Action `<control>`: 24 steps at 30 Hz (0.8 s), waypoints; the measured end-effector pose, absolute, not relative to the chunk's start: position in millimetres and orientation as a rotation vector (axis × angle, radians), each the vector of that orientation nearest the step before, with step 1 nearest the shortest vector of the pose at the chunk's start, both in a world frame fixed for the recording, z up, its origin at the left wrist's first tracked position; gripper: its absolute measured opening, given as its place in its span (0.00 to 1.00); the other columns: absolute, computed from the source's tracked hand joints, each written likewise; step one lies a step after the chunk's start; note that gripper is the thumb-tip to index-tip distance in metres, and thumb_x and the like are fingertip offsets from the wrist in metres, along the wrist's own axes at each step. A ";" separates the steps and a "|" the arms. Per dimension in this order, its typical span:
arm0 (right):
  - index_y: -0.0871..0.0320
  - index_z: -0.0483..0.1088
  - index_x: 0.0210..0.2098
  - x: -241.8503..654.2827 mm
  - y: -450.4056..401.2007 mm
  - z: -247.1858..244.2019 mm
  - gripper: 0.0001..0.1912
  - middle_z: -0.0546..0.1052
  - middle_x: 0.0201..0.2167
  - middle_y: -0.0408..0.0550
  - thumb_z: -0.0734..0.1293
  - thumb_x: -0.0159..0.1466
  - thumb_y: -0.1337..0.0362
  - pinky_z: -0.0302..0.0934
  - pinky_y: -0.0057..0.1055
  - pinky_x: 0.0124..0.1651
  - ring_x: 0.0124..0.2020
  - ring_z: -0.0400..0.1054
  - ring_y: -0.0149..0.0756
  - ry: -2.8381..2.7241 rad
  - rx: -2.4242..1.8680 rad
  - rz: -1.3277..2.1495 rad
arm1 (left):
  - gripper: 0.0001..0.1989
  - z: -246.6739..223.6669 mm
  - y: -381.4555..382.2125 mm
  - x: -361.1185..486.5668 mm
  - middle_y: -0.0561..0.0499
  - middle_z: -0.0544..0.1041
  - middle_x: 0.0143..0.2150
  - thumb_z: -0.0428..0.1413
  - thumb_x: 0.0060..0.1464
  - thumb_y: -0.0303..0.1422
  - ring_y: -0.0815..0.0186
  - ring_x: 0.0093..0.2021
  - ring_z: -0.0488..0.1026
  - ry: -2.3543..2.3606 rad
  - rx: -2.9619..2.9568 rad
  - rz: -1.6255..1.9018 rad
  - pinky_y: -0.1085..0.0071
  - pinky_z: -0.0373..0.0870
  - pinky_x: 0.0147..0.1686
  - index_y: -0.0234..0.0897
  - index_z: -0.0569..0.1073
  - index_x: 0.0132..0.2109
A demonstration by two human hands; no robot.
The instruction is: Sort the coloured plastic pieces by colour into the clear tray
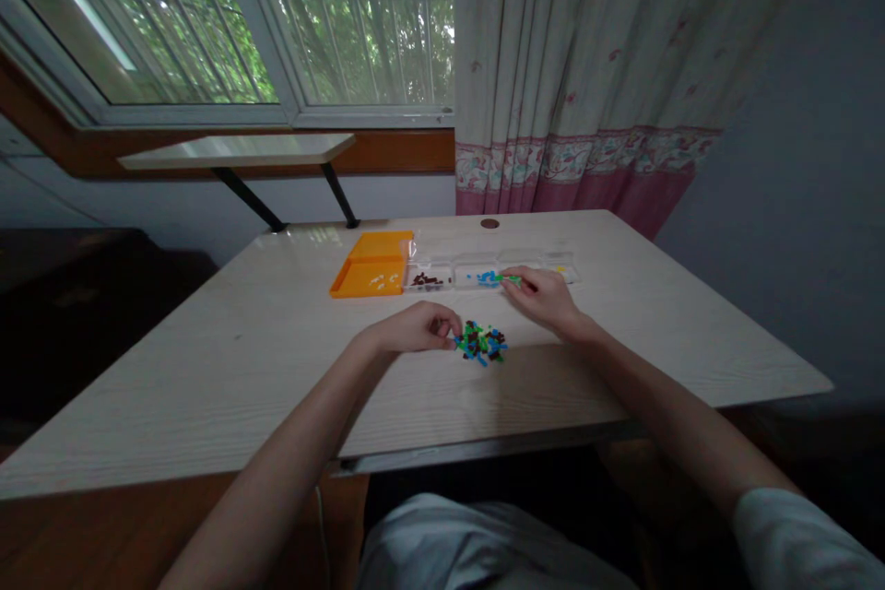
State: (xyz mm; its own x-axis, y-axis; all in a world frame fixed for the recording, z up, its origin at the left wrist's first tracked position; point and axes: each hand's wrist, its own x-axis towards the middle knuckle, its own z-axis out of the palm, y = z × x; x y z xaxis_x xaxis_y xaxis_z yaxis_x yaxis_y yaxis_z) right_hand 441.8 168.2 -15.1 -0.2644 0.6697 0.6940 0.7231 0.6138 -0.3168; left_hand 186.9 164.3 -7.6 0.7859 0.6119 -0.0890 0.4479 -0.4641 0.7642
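Note:
A mixed pile of small blue, green and dark brown pieces [480,344] lies on the table in front of me. At its left edge is my left hand [423,328], fingers curled and tips pinched together against the pile; what they hold is too small to tell. My right hand [543,295] reaches over a row of clear compartment trays [477,260], its fingertips closed beside small green pieces [513,278]. Whether one of these is in its grip I cannot tell. Blue pieces [488,277] lie in a compartment just left of those fingers, and dark brown pieces [427,280] in one farther left.
An open orange case [370,249] with a few whitish pieces [384,280] adjoins the trays. A yellow piece [560,269] sits in the right compartment. Behind are a round dark disc [489,224] and a raised white shelf [239,149]. The table's [228,387] front edge is near me.

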 end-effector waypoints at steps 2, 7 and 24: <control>0.57 0.74 0.37 442.9 169.6 -16.1 0.13 0.70 0.18 0.42 0.61 0.60 0.58 0.53 0.24 0.27 0.20 0.61 0.27 -1.985 -1.116 -0.069 | 0.12 -8.9 165.0 187.2 0.55 0.65 0.25 0.57 0.47 0.36 0.74 0.25 0.59 0.789 2.149 0.273 0.78 0.57 0.25 0.30 0.72 0.35; 0.57 0.74 0.37 448.4 175.0 -16.3 0.14 0.67 0.16 0.41 0.61 0.60 0.57 0.51 0.23 0.25 0.18 0.59 0.27 -1.938 -1.213 -0.046 | 0.10 -11.4 166.1 187.8 0.51 0.68 0.27 0.55 0.48 0.34 0.73 0.27 0.61 0.773 2.207 0.310 0.78 0.59 0.27 0.29 0.73 0.32; 0.56 0.74 0.39 470.5 196.0 -24.8 0.15 0.68 0.17 0.41 0.62 0.58 0.57 0.49 0.25 0.25 0.19 0.59 0.29 -1.899 -1.517 0.034 | 0.08 -6.1 163.6 184.5 0.53 0.68 0.25 0.54 0.43 0.27 0.74 0.25 0.61 0.855 2.153 0.314 0.79 0.58 0.25 0.29 0.73 0.33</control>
